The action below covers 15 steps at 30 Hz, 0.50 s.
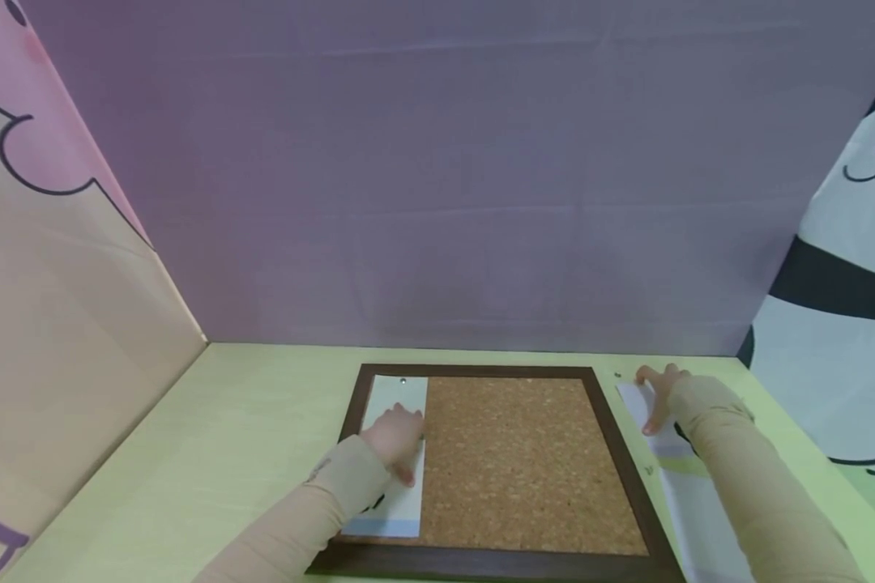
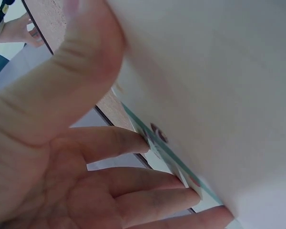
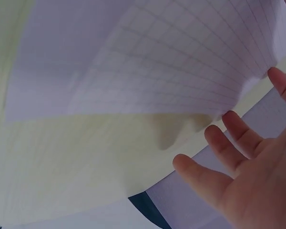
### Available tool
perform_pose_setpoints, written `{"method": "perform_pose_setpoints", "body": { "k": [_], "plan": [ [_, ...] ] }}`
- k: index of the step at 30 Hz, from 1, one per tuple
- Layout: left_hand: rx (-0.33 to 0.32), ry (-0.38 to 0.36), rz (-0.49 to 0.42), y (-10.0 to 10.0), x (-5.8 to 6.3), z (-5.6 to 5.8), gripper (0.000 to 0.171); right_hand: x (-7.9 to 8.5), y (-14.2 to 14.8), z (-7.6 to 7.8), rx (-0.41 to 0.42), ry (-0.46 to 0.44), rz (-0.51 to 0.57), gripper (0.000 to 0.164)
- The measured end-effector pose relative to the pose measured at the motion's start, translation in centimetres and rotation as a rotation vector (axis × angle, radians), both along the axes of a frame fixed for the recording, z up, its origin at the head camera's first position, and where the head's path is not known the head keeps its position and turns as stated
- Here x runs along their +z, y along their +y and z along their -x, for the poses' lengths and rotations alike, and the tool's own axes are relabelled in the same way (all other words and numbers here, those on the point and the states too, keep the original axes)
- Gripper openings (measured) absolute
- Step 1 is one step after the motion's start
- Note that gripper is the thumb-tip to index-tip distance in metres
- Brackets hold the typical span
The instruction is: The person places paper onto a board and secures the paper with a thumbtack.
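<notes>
In the head view my left hand (image 1: 395, 437) rests on a white paper strip (image 1: 386, 494) with a blue end, lying along the left side of a framed cork board (image 1: 518, 470). The left wrist view shows the thumb (image 2: 86, 71) against the paper and the other fingers extended along its edge. A small pin (image 1: 403, 380) sits at the strip's top. Right of the board, my right hand (image 1: 674, 389) is spread over a pale lavender sheet (image 1: 667, 441). Its fingers (image 3: 245, 133) reach the far edge of the sheet's gridded, bowed-up part (image 3: 181, 62).
A dark wooden frame (image 1: 481, 562) borders the cork. Small bits (image 1: 650, 470) lie between the frame and the right-hand sheet. A purple cloth wall (image 1: 445, 202) stands behind the pale table (image 1: 211, 453), with printed panels on both sides, the right one showing a panda (image 1: 831, 364).
</notes>
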<state>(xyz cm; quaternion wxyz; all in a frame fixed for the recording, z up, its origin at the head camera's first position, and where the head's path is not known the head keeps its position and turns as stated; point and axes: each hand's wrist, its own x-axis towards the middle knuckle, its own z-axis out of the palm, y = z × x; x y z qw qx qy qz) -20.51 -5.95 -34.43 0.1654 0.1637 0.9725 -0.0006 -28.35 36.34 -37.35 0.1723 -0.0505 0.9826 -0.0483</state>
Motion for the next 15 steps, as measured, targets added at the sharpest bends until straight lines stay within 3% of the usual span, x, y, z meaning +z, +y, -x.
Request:
{"method": "perform_pose_setpoints", "body": {
  "k": [7,15],
  "plan": [
    [-0.007,0.002,-0.004,0.0,0.1,0.0,0.088,-1.8,0.5,1.1,0.113,0.09,-0.003,0.085],
    [-0.014,0.013,-0.006,-0.1,-0.2,0.0,0.088,-1.4,0.5,0.7,0.074,0.063,0.073,0.087]
  ]
}}
